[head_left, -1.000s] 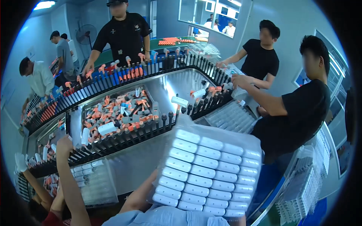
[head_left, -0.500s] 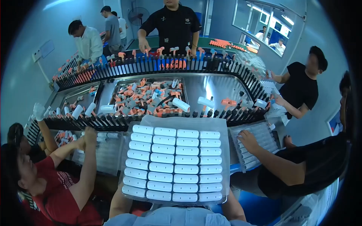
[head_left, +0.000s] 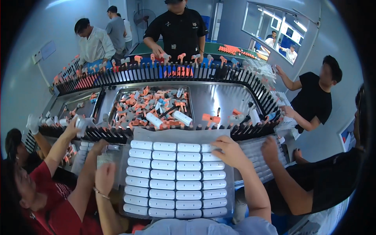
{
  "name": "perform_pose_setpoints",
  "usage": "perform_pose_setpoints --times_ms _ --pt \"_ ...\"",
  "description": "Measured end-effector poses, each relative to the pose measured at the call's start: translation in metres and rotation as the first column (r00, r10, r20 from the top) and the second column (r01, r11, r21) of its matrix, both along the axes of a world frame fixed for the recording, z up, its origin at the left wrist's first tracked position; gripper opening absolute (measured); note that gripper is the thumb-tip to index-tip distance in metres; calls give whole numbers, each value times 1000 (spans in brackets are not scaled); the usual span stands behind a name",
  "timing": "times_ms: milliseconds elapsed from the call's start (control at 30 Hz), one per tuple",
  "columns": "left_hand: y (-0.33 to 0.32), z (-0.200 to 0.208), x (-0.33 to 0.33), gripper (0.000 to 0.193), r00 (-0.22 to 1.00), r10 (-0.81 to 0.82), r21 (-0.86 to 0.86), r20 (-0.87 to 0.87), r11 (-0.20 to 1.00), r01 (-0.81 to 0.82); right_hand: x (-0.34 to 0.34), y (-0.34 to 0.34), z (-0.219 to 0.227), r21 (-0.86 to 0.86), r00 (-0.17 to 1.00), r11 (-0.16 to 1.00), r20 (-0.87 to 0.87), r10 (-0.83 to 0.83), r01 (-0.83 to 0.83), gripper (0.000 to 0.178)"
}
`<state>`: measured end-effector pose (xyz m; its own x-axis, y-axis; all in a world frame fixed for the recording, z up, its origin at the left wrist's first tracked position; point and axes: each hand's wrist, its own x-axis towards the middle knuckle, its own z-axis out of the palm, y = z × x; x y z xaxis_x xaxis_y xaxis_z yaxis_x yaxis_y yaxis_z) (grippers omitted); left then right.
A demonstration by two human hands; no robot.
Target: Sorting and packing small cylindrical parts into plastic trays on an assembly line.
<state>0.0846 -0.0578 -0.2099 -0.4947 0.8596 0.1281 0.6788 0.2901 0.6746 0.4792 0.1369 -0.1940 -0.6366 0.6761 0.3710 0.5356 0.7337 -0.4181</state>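
Observation:
A clear plastic tray (head_left: 232, 196) of white oblong shells (head_left: 164, 174), set in four columns, lies in front of me. My right hand (head_left: 226, 150) reaches over its far right corner. Its fingers are bent around the end of the white shell (head_left: 206, 148) in that corner. Left of the tray, my left hand (head_left: 105, 176) is raised with a band at the wrist. Motion smears its fingers, and a pale translucent patch (head_left: 105, 159) shows just beyond them; whether I hold it cannot be told.
Ahead, a metal worktable (head_left: 219, 94) carries a bin of orange and grey parts (head_left: 150, 103), ringed by black upright pegs (head_left: 219, 72). A person in red (head_left: 51, 188) works close on my left, one in black (head_left: 293, 188) on my right. Others stand beyond.
Both my hands were under the tray's sides and now are off them, the right at its far corner, the left raised beside it. The tray sits slightly further left.

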Motion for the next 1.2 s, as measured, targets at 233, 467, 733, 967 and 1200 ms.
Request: perform_pose_setpoints --times_ms 233,467,733,967,1200 --pt "70 91 116 14 739 -644 147 -199 726 672 -20 25 -8 -17 972 994 206 112 -110 28" --pt "164 -1 164 24 559 -667 -114 -492 686 718 -7 42 40 107 1000 994 -4 27 -26 29" --pt "165 -11 149 31 629 -714 -62 -308 675 736 -79 110 10 192 949 947 231 213 -259 29" --pt "161 -3 151 26 669 -644 98 -370 689 718 -156 123 -8 -31 940 978 272 207 -206 34" --pt "164 -4 145 26 843 -506 321 -184 779 538 -98 67 45 59 995 994 8 95 -95 25"
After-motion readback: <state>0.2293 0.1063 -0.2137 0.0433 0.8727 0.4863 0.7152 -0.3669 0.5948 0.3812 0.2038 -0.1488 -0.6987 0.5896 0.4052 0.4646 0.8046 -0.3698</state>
